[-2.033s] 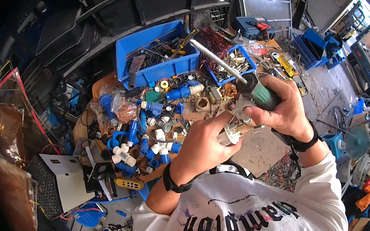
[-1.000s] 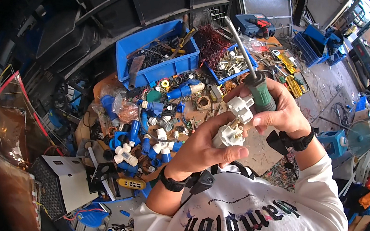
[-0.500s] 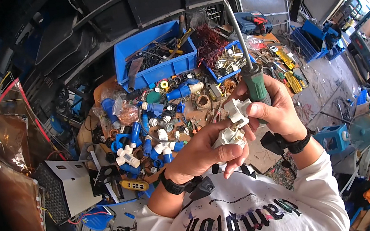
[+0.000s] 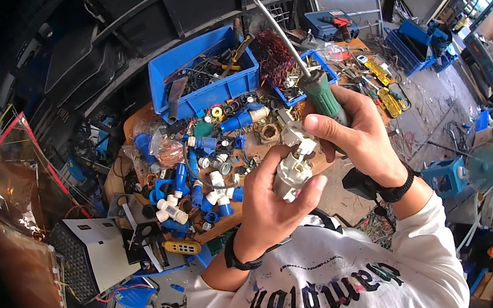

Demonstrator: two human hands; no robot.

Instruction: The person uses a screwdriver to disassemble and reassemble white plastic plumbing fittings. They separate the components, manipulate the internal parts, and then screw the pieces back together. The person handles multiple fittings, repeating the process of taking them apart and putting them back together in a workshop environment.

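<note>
Daylight pours in from the upper right, where the floor [image 4: 434,96] glares pale, lighting the hands [image 4: 323,162] and cluttered counter [image 4: 258,146] evenly and sharply with soft shadows, while the left side sinks into dim gloom and the fisheye rim bends edges, smears detail and goes black.

Workshop, cluttered repair/salvage type. Wooden workbench [image 4: 258,146] buried in blue and white plastic plug parts [image 4: 200,179]; open blue plastic bin [image 4: 201,75] of tools and cables at its far edge, red copper-wire coil [image 4: 273,55] beside it. Blue power-drill case [image 4: 329,22], more blue crates [image 4: 416,42] on concrete floor [image 4: 434,96].
</note>
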